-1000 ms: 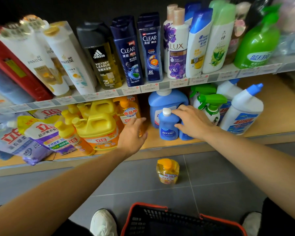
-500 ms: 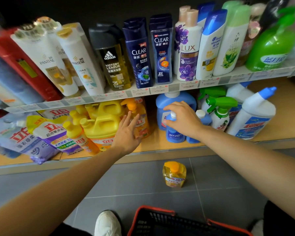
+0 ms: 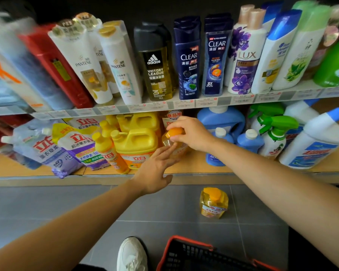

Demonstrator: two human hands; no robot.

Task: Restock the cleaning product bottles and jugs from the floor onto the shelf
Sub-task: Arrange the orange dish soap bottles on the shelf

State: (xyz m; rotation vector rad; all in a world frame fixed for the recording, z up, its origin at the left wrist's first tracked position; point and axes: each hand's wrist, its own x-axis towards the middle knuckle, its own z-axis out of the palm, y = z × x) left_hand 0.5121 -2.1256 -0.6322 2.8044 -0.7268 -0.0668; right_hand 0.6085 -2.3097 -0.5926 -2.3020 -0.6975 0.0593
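The one head-worn camera looks forward and down, close on the lower shelf [image 3: 194, 167] at 12 o'clock. The floor [image 3: 82, 204] and a basket [image 3: 186, 257] lie at 6 o'clock.

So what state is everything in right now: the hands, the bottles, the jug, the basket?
Shelf bottle: cap on, at the lower shelf, held.
Right hand: grips its orange cap.
Left hand: open, fingers straight against that bottle's side.
Floor bottle: upright on the tiles, capped, untouched.
Yellow jug: upright, capped.
Red basket: on the floor, partly in view.
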